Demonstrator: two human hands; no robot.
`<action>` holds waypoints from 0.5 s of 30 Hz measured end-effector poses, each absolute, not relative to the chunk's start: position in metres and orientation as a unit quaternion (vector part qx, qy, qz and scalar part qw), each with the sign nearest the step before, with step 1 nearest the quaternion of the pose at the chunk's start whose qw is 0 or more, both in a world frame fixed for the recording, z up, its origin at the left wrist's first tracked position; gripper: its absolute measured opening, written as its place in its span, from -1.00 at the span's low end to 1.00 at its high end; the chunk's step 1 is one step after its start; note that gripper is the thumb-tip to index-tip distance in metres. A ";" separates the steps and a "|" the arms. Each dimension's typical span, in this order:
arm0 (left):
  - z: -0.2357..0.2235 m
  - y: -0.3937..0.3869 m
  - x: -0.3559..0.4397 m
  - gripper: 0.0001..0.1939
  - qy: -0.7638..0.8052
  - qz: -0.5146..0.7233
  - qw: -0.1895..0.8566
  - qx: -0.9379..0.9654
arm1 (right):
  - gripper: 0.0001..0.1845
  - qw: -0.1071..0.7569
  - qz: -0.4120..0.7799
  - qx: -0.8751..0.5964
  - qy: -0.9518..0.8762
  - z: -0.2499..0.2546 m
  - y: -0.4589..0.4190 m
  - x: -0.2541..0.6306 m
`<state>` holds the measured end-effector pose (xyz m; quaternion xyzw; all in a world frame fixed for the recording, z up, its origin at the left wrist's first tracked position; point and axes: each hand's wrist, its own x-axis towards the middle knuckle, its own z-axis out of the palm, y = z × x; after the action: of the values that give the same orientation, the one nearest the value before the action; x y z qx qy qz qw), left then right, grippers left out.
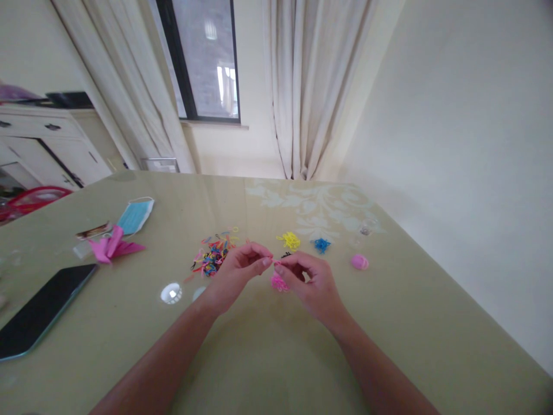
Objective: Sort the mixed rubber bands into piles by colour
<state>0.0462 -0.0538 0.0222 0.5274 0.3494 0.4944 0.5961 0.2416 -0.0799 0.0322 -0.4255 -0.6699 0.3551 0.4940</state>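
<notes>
From my remote seat, I have the left hand [235,272] and the right hand [317,282] meeting just right of a mixed heap [211,257] of coloured bands on a table [268,357], thumbs and fingertips pinched on a small pinkish piece [277,263] too tiny for me to make out fully. Also right of the heap, I see a yellow pile [290,240], a blue pile [321,245] farther along, and a pink pile [279,282], partly covered. Left of the heap lie a pink folded-paper figure [113,246], a blue face mask [135,216] and, farthest out, a dark-screened phone [47,308].
</notes>
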 end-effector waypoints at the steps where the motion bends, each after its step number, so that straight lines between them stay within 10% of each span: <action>1: 0.021 -0.054 0.046 -0.66 0.346 0.494 0.598 0.528 | -0.76 0.497 0.355 -0.423 -0.670 0.032 -0.080 0.242; 15: 0.020 -0.051 0.045 -0.68 0.348 0.493 0.583 0.544 | -0.89 0.540 0.298 -0.406 -0.674 0.034 -0.077 0.249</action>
<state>0.0447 -0.0514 0.0198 0.5439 0.3479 0.4930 0.5832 0.2489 -0.0771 0.0340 -0.4060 -0.6740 0.2982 0.5403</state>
